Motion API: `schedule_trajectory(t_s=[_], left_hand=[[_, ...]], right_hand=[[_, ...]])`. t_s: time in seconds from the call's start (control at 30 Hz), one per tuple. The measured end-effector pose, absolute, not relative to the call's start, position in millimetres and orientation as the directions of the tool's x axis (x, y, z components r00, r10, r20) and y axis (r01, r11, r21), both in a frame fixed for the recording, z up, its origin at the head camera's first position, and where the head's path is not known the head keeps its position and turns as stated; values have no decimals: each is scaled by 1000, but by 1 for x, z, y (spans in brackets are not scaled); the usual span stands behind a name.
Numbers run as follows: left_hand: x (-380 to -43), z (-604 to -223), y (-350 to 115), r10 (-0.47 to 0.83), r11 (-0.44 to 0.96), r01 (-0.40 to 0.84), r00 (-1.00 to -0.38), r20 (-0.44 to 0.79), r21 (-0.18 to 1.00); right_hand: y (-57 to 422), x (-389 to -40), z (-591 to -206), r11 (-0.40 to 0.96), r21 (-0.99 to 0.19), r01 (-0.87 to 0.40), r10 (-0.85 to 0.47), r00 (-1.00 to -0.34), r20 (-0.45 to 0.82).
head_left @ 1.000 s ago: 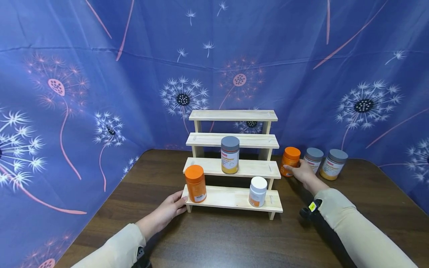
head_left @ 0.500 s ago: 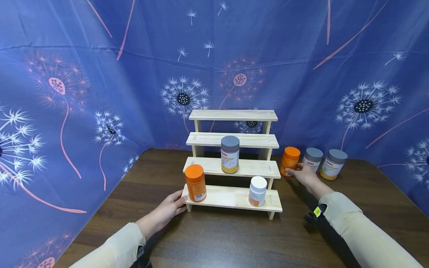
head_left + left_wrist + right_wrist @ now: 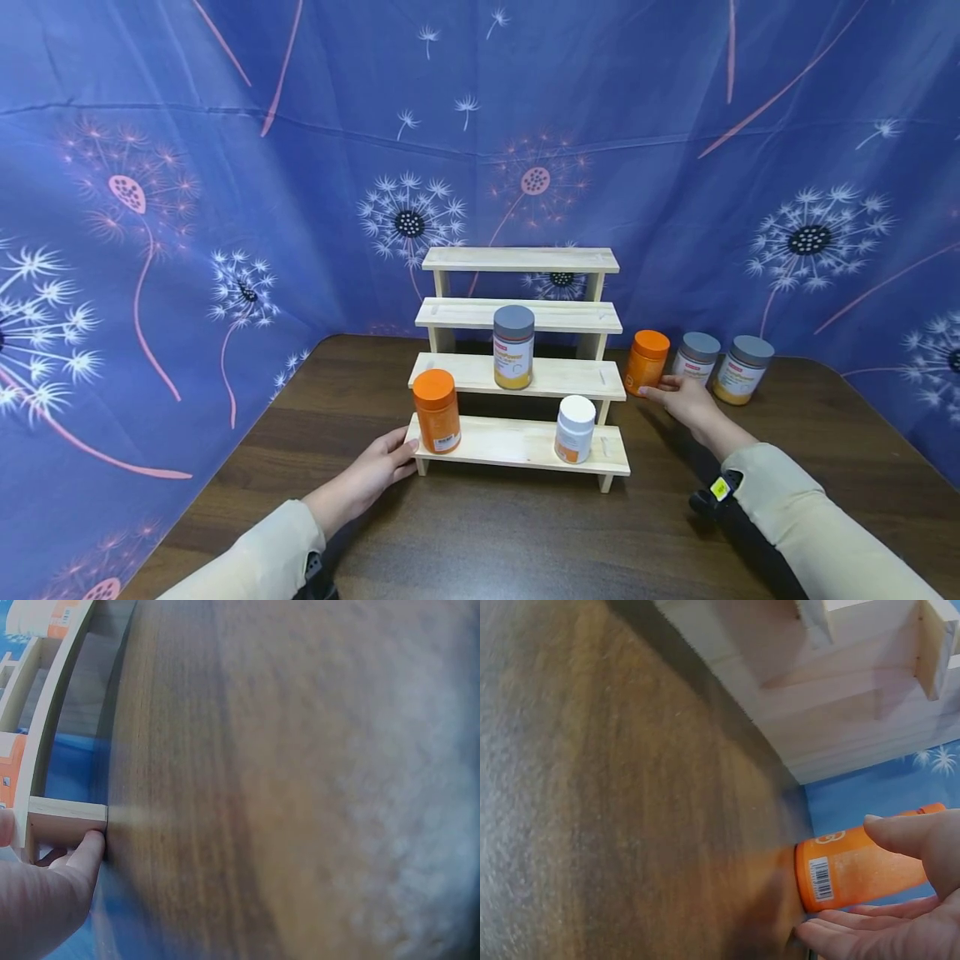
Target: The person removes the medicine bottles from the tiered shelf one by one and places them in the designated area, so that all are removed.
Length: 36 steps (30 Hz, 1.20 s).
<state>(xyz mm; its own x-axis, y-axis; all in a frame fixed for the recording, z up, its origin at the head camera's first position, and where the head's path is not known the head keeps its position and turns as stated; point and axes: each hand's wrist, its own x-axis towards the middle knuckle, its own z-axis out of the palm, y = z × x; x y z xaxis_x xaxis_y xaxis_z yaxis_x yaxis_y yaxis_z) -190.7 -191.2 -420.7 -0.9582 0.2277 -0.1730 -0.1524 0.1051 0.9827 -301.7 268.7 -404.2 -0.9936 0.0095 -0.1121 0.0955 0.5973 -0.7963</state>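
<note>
My left hand (image 3: 372, 471) holds the left end of a four-tier wooden display stand (image 3: 517, 442), thumb on the bottom step and fingers by its leg (image 3: 67, 817). At the stand's right, my right hand (image 3: 690, 407) is beside an upright orange supplement bottle (image 3: 647, 363) on the table. In the right wrist view the thumb overlaps that bottle (image 3: 862, 870), and the fingers lie nearly straight along its other side. On the bottom step stand another orange bottle (image 3: 438, 412) and a white bottle (image 3: 575, 430); a grey-lidded jar (image 3: 513, 350) stands one step up.
Two more grey-lidded jars (image 3: 693, 360) (image 3: 741, 373) stand close together at the right, just behind my right hand. A blue dandelion-print cloth (image 3: 300, 208) hangs behind and beside the brown wooden table (image 3: 510, 542).
My right hand has slid slightly down and right along the orange bottle, its thumb now nearer the bottle's lower edge. The bottle and my left hand stay in place.
</note>
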Motion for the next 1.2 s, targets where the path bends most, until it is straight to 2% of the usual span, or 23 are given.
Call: schedule_trajectory(t_s=[0.43,0.73,0.97,1.2], left_hand=[[-188,-422,-191,223,107,-165,-957,-185,980],[-187,-421,-192,239,114,-146,-956,-170,983],[-189,-421,-192,235,121,-145,-957,-170,982],[-191,-420,-192,237,109,-147,-957,-169,983]], right_hand=[[270,-292,-397,532,-839,113,-52,-985,-166],[265,-284,-393,540,-836,99,-33,-990,-138],[260,-276,-384,448,-890,82,-69,-990,-126],[256,-272,-372,425,-905,16,-85,-995,-58]])
